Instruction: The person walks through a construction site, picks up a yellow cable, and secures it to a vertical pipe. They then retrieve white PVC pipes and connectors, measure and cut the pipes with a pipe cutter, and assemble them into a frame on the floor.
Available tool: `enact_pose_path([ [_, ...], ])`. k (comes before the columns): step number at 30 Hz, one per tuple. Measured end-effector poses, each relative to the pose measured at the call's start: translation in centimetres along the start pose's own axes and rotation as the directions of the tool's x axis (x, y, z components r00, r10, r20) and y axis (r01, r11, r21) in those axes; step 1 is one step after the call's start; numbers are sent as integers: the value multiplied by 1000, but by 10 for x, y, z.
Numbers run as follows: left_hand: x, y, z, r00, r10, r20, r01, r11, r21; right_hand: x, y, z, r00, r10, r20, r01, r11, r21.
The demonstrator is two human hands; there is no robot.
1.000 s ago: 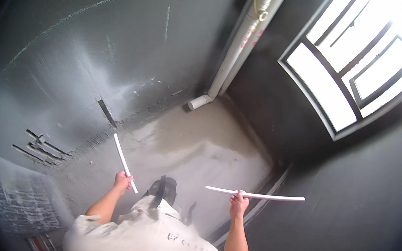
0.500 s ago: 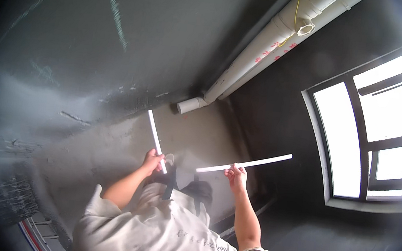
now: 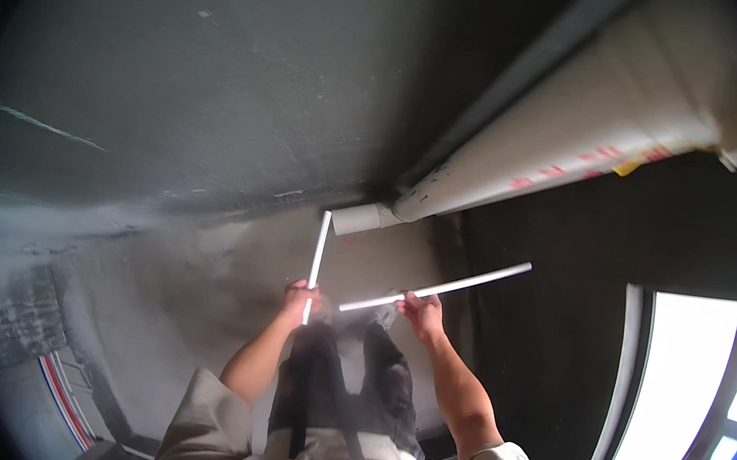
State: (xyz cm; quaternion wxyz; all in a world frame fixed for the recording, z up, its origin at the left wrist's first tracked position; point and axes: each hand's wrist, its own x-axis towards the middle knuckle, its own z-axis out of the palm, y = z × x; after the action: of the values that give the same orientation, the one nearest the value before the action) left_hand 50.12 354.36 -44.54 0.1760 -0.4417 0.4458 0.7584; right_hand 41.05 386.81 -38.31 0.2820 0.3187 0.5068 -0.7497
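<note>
Two thin white pipes are held out in front of me, apart from each other. My left hand is closed around the lower part of one white pipe, which stands nearly upright in the picture, its far tip close to the open end of the drainpipe. The other white pipe is gripped by my right hand nearer its left end. That pipe slants up to the right. My legs in dark trousers show below the hands.
A thick pale drainpipe with red marks runs along the wall corner and ends in a short bent piece near the floor. A bright window is at the right. Red and blue strips lie at lower left.
My view has swung, so the drainpipe looks larger and the window sits lower right. The left pipe has turned more upright in the picture. Both hands keep their pipes.
</note>
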Motion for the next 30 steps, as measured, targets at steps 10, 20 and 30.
enact_pose_path([
  [10, 152, -153, 150, 999, -22, 45, 37, 927, -373, 216, 51, -38, 997, 58, 53, -58, 998, 13],
  [20, 283, -119, 208, 991, 110, -70, -128, 929, -348, 366, 71, -53, 988, 137, 73, -137, 990, 8],
  [30, 337, -139, 218, 990, 111, -88, -139, 886, -443, 402, 63, -66, 981, 187, 54, -189, 981, 43],
])
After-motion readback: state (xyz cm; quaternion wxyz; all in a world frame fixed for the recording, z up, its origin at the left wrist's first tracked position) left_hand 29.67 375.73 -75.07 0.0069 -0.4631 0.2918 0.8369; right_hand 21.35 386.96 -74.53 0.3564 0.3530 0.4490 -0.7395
